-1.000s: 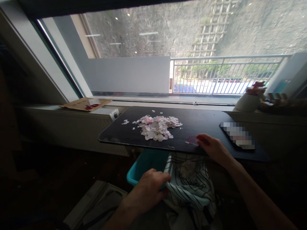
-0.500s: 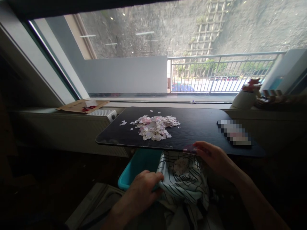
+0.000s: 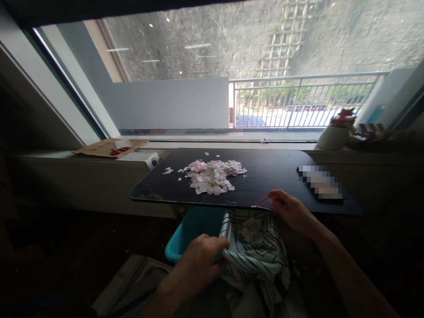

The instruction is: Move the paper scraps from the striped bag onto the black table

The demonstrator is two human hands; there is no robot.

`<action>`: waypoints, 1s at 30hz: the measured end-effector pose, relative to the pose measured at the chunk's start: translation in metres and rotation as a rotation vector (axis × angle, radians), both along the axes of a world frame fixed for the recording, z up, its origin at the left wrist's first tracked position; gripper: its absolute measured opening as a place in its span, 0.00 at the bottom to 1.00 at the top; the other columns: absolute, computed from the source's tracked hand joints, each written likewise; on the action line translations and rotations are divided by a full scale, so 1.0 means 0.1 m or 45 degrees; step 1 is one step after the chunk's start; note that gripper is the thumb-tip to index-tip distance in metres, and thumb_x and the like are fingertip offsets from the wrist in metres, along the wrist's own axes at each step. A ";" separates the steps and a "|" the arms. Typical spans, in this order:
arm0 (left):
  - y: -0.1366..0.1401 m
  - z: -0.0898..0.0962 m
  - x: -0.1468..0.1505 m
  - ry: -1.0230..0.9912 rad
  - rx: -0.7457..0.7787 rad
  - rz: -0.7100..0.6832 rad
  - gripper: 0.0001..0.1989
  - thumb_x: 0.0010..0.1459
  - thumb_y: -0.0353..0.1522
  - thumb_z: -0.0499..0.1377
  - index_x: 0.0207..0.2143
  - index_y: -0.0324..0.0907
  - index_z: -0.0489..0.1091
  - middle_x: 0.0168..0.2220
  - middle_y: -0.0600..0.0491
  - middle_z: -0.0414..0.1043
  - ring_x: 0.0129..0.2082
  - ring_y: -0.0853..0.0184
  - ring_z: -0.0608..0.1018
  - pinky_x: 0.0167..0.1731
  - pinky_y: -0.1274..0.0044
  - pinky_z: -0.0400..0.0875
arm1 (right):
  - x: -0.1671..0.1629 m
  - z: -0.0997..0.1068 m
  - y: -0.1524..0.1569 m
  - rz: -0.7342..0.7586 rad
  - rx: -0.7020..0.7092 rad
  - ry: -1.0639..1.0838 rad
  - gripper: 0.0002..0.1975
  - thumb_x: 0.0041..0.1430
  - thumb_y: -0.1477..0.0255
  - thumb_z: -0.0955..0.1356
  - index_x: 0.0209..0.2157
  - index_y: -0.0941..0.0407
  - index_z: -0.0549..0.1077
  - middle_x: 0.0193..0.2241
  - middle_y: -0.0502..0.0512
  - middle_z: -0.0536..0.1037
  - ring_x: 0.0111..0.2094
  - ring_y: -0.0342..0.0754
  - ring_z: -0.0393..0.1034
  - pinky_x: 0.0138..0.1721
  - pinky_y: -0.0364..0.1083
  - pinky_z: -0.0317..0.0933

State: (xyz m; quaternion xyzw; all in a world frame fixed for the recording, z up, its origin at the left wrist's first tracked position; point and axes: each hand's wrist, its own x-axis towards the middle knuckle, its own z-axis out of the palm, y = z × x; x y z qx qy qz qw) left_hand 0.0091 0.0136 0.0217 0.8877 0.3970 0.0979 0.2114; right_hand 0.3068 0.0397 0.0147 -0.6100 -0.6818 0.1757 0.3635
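Observation:
At the table's front edge, my right hand (image 3: 291,211) pinches a thin, see-through pinkish plastic piece (image 3: 264,201) with a curved edge. A small white scrap lies by its lower side. Below, my left hand (image 3: 200,256) is closed on the near left rim of a bin covered by a white cloth with black stripes (image 3: 256,263). Paper scraps (image 3: 251,229) lie in the hollow of this cloth. A turquoise bin (image 3: 175,245) sits just left of it, partly under the table. On the black tabletop (image 3: 265,170) is a heap of torn white and pink paper (image 3: 213,176).
A dark flat object (image 3: 320,183), blurred out, lies at the table's right. Behind are a window, a radiator (image 3: 145,159), brown paper (image 3: 106,148) with red scissors-like handles on it, and a white pot (image 3: 333,134) on the sill.
The plastic piece and my right hand have risen slightly at the table edge, and the piece now shows over the tabletop. My left hand keeps its hold. The view has shifted slightly.

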 end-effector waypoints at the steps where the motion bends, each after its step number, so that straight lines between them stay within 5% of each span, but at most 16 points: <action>1: 0.00 0.02 0.01 0.011 -0.008 -0.004 0.04 0.57 0.30 0.59 0.37 0.45 0.68 0.33 0.58 0.73 0.33 0.66 0.71 0.36 0.77 0.60 | 0.01 0.02 0.03 0.023 -0.022 0.010 0.12 0.58 0.67 0.61 0.42 0.54 0.69 0.30 0.51 0.75 0.28 0.44 0.69 0.32 0.43 0.64; 15: 0.02 0.12 -0.06 0.012 -0.069 0.025 0.06 0.56 0.29 0.59 0.38 0.44 0.69 0.34 0.57 0.73 0.35 0.65 0.72 0.37 0.77 0.61 | -0.10 0.22 0.19 0.224 -0.299 0.283 0.15 0.55 0.65 0.64 0.43 0.56 0.70 0.19 0.46 0.68 0.22 0.42 0.65 0.22 0.40 0.59; 23: -0.04 -0.02 -0.16 -0.025 -0.062 0.111 0.06 0.55 0.27 0.59 0.35 0.44 0.68 0.34 0.58 0.74 0.35 0.66 0.72 0.37 0.77 0.60 | -0.37 0.05 0.63 0.056 0.052 0.532 0.23 0.49 0.63 0.67 0.47 0.57 0.67 0.26 0.48 0.72 0.21 0.41 0.66 0.24 0.43 0.63; 30: -0.08 -0.20 -0.16 -0.022 -0.047 0.120 0.11 0.51 0.24 0.59 0.37 0.45 0.68 0.35 0.57 0.73 0.37 0.65 0.71 0.38 0.76 0.60 | -0.47 -0.14 0.81 -0.131 0.191 0.504 0.15 0.50 0.66 0.66 0.39 0.58 0.71 0.26 0.51 0.74 0.23 0.44 0.68 0.28 0.45 0.64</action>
